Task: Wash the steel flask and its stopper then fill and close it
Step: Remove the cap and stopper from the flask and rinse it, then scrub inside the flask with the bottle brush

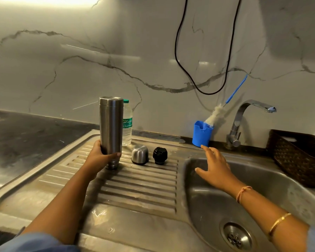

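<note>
The steel flask (111, 124) stands on the ribbed drainboard (138, 186), and my left hand (100, 155) grips it near its lower end. To its right on the drainboard sit the steel cup lid (140, 154) and the black stopper (160, 155). My right hand (214, 166) hovers with fingers spread over the left rim of the sink basin (262, 206), holding nothing, just in front of a blue holder (201, 134) with a long bottle brush (215, 114) leaning in it.
A clear plastic water bottle (127, 124) stands behind the flask. The tap (244, 120) rises behind the basin, its spout pointing right. A dark woven basket (296, 155) sits at the far right. A black cable (204, 88) hangs on the marble wall.
</note>
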Available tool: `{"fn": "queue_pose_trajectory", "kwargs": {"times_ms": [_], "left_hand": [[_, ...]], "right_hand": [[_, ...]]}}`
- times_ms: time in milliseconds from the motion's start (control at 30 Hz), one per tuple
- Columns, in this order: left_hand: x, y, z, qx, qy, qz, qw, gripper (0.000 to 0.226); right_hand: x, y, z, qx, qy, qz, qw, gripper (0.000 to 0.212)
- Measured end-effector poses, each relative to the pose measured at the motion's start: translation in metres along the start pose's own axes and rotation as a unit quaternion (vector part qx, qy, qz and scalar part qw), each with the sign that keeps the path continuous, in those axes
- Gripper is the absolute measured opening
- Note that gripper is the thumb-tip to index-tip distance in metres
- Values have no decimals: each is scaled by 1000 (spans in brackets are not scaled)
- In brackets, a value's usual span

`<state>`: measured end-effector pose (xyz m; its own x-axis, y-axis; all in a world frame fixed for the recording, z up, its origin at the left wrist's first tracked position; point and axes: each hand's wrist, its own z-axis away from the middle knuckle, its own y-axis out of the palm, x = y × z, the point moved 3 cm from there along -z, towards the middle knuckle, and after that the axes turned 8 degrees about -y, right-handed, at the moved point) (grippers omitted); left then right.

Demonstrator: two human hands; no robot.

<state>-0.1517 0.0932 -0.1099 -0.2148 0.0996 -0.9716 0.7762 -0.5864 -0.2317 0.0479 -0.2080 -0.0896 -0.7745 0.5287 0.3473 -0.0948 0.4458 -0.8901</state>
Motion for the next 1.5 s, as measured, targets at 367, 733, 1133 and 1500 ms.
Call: {"fn": "queue_pose_trajectory", "kwargs": {"times_ms": [367,733,1133,1500], "left_hand": [[1,2,1,22,-3,29,999,75],[1,2,4,13,-1,46,999,96],[-41,45,80,-338,295,3,894,66],[-51,206,115,74,193,-163,965,19]], "right_hand": [[-8,5,-3,12,17,-14,1000,82],[-6,-6,-9,18,0,7,1000,81],[-29,-56,-42,28,7,142,989,51],[-46,-120,-72,26,-45,408,912,33]]}}
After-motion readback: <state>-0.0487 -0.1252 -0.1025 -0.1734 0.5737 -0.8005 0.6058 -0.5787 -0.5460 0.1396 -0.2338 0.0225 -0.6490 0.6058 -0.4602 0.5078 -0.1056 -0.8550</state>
